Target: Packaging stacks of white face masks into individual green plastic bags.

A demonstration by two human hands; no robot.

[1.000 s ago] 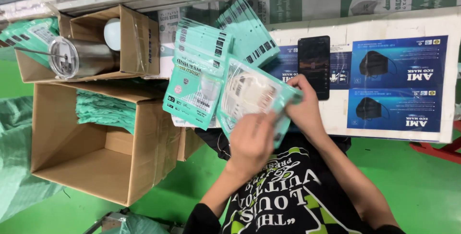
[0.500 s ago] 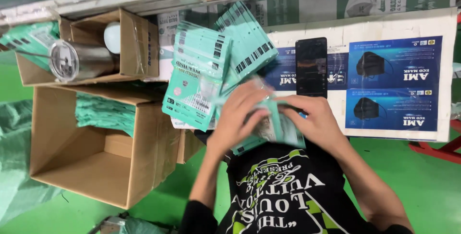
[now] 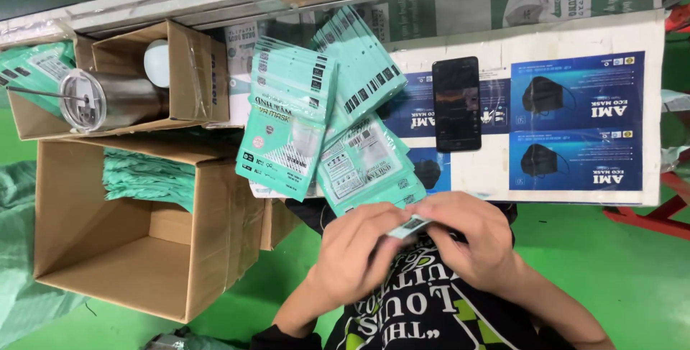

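My left hand (image 3: 357, 249) and my right hand (image 3: 471, 238) meet in front of my chest, just below the table's edge. Between their fingertips they pinch a small folded teal and white piece (image 3: 410, 226) with a barcode on it. Just above the hands a flat teal mask packet (image 3: 363, 163) lies on the table. More teal packets (image 3: 287, 131) are fanned out in stacks (image 3: 359, 70) behind it. Most of the small piece is hidden by my fingers.
A black phone (image 3: 456, 103) lies on a white and blue printed board (image 3: 575, 120). At the left an open cardboard box (image 3: 108, 249) holds teal packets (image 3: 147, 177). A smaller box (image 3: 194, 70) holds a steel tumbler (image 3: 100, 100). The floor (image 3: 611, 264) is green.
My hands have come back from the table's edge toward my chest. The large teal packet they handled now lies on the table, and they pinch a small folded piece instead.
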